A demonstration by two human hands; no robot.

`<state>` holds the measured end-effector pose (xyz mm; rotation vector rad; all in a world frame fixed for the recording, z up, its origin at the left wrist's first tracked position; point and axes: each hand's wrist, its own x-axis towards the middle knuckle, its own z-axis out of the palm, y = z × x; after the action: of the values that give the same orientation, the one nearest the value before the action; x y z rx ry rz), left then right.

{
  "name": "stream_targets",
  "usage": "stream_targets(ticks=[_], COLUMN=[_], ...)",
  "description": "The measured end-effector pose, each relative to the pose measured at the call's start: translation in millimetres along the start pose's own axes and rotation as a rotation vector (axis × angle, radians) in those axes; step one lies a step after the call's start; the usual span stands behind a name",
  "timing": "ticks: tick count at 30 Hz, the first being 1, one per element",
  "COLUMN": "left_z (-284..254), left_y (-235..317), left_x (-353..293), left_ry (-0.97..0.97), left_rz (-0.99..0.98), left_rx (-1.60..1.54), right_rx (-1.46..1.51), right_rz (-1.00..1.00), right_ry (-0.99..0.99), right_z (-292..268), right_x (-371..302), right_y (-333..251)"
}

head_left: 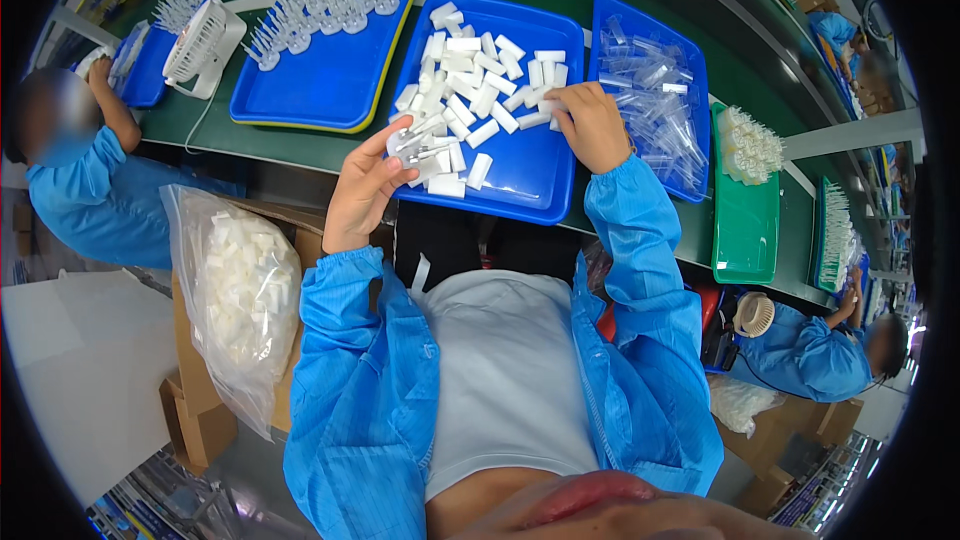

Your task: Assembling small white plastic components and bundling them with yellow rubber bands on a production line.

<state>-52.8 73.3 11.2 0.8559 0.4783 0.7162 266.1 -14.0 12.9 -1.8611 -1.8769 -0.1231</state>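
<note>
Blue tray (520, 172) of white blocks (462, 77)
Left hand (362, 183), tray's left edge — clamped on a pronged piece (409, 147); right hand (594, 127), tray's right side — cannot tell its grip.

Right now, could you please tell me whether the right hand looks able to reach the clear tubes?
Most likely yes: the clear tubes lie in an open tray just right of the right hand, and nothing tall seems to stand between. That hand, though, appears to be at a white piece.
</note>
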Motion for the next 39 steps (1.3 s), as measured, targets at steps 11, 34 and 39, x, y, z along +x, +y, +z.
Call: stream_targets(ticks=[11,34,39], left_z=[21.4,46.6,43.7], left_y=[-29.4,-44.9,-46.3], left_x=[-12.3,-19.7,-19.5], left_ry=[-0.063,0.092,0.079], left_rz=[0.098,0.193,0.21], left_rx=[-0.113,0.004,0.041], right_rx=[0.303,1.244,1.303], right_rz=[0.075,0.351,0.424], right_ry=[-0.011,-0.05,0.014], right_z=[-10.7,-45.7,-47.1], right_x=[-6.2,-44.5,-44.7], right_y=[-15.9,-78.0,-80.3])
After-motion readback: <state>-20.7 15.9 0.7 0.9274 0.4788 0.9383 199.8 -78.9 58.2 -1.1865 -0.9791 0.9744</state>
